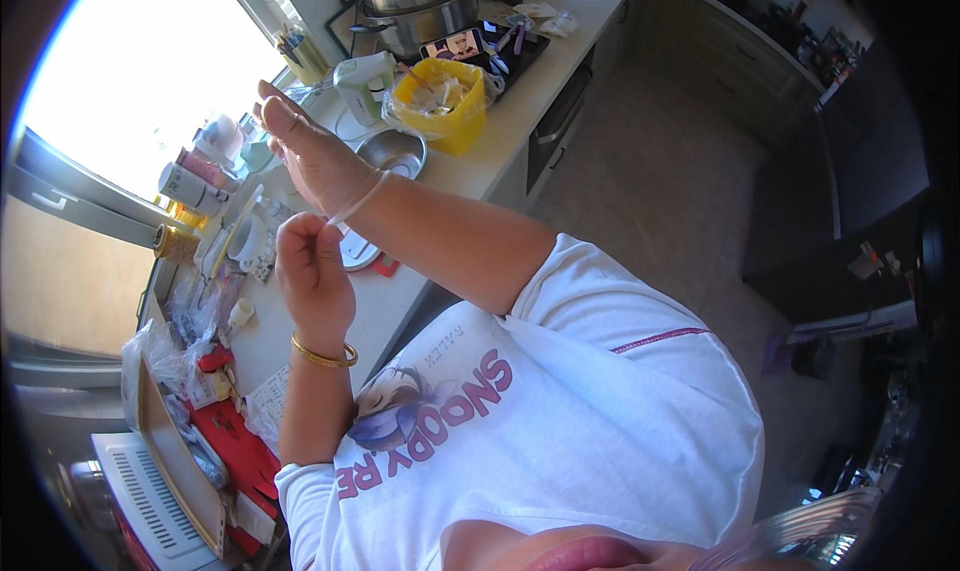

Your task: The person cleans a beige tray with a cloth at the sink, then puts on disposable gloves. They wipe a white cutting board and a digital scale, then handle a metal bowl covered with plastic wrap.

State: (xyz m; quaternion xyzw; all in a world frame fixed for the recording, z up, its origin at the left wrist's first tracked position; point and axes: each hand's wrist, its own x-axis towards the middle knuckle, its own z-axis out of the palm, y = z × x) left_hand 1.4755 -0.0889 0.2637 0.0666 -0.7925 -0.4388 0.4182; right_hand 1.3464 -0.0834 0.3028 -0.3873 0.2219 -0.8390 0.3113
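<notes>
My left hand (315, 263), with a gold bangle (324, 352) on its wrist, pinches a translucent stretchy band (360, 199) at my right wrist. The band looks like the cuff of a thin clear glove, though I cannot tell for sure. My right hand (319, 151) is raised palm inward over the counter (442, 196), holding nothing, its thumb apart from the partly hidden fingers. Behind that wrist, a stainless steel bowl (396, 153) is partly covered. Below the forearm shows part of a round white device, probably a kitchen scale (358, 252), beside a red item (385, 265).
A yellow bin (459, 128) with a plastic liner, a pale green hand mixer (365, 87), a propped phone (454, 45) and a steel pot (424, 15) stand farther along. Canisters (191, 184) line the window. Plastic bags (184, 323) and a white vented panel (150, 488) lie left.
</notes>
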